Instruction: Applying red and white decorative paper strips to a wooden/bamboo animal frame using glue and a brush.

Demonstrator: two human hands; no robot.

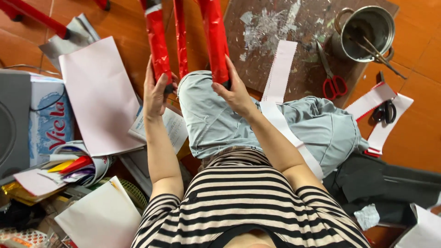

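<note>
Below the striped shirt (pixel 248 202), one red foil-wrapped stick (pixel 158 43) is gripped by the left hand (pixel 155 92); another red stick (pixel 216 41) is apparently clasped by the right hand (pixel 236 94).

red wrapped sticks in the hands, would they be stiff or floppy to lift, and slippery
Probably stiff: each red wrapped stick stays straight though the left hand and right hand grip only the lower ends. The shiny, crinkled wrapping looks slick, so possibly slippery. They seem light, each raised one-handed.
</note>
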